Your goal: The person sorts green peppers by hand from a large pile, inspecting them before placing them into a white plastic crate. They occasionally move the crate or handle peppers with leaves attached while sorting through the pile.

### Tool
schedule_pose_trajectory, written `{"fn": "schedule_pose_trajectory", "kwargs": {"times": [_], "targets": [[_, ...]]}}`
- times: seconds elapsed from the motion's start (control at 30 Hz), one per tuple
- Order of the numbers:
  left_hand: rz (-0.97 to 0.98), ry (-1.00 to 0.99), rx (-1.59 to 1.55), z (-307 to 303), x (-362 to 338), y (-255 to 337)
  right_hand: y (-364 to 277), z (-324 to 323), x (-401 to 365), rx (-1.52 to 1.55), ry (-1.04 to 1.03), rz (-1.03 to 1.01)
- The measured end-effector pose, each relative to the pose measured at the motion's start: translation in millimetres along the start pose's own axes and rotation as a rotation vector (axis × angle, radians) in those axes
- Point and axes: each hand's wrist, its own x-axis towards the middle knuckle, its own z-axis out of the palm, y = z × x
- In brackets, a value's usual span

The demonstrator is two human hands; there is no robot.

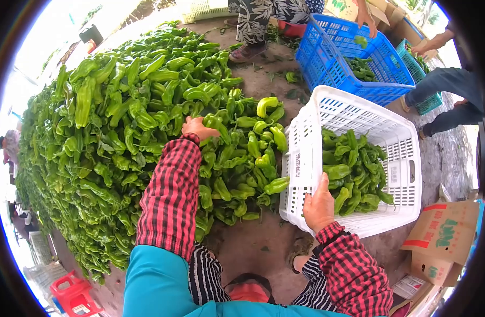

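A large heap of green peppers [131, 132] covers the ground in front of me and to the left. My left hand [199, 128] reaches onto the heap, its fingers apart and touching peppers at the heap's right side. A white plastic crate [369, 108] stands tilted at my right, with a batch of green peppers [353, 174] inside. The crate's near left rim is in the grip of my right hand [319, 206], its thumb along the top. Peppers in the crate lie close beside that hand.
Beyond the white crate, a blue crate [327, 58] holds some peppers, with another person's hand [366, 22] over it. A green crate [430, 103] stands farther right beside another person. Cardboard boxes [443, 232] lie at right, a red stool [76, 293] at lower left.
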Motion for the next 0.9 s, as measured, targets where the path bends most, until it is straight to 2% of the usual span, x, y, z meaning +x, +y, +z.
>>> {"fn": "schedule_pose_trajectory", "kwargs": {"times": [0.03, 0.07, 0.13, 0.2, 0.27, 0.33, 0.4, 0.47, 0.5, 0.57, 0.6, 0.67, 0.7, 0.73, 0.8, 0.83, 0.87, 0.9], "targets": [[-0.034, -0.072, -0.081, -1, 9, -1, -1, -1, -1, -0.002, -0.002, -0.003], [-0.08, -0.066, -0.231, 4, 18, -3, -2, -1, -1, -0.01, 0.005, 0.006], [-0.103, -0.077, -0.308, 15, 29, -5, -4, 0, -1, 0.062, 0.063, -0.054], [-0.128, -0.01, -0.482, 36, 39, -11, -2, -1, 0, 0.041, 0.055, -0.018], [-0.051, 0.116, -0.415, 50, 34, -15, -1, 1, 0, -0.023, 0.011, -0.009], [0.036, 0.149, -0.388, 60, 19, -21, 1, 2, 1, -0.009, 0.023, -0.025], [0.079, 0.136, -0.505, 76, 8, -39, 0, 3, 1, -0.046, 0.029, -0.034], [0.129, 0.13, -0.764, 85, -1, -57, -1, 2, 1, -0.047, 0.014, -0.013], [0.136, 0.136, -0.756, 83, -9, -63, -1, 1, 1, -0.059, -0.006, 0.007], [0.281, -0.003, -1.02, 60, -40, -64, 1, 2, 3, -0.06, -0.001, 0.007], [0.286, 0.004, -1.011, 45, -54, -65, 2, 4, 3, -0.071, -0.005, 0.008], [0.154, -0.328, -1.372, 21, -83, -66, 5, 8, 5, -0.077, 0.016, -0.004], [0.151, -0.406, -1.509, 16, -90, -73, 4, 7, 6, -0.089, 0.004, 0.002], [0.155, -0.4, -1.502, 9, -102, -72, 3, 6, 6, -0.103, -0.009, 0.01], [0.157, -0.455, -1.925, -6, -126, -68, 2, 6, 8, -0.098, -0.011, 0.01], [0.26, -0.466, -1.969, -9, -136, -68, 2, 5, 9, -0.101, -0.026, 0.021], [0.27, -0.47, -1.964, -18, -150, -61, 3, 5, 9, -0.105, -0.038, 0.036], [0.346, -0.551, -2.035, -27, -166, -55, 7, 8, 12, -0.098, -0.069, 0.049]]}}
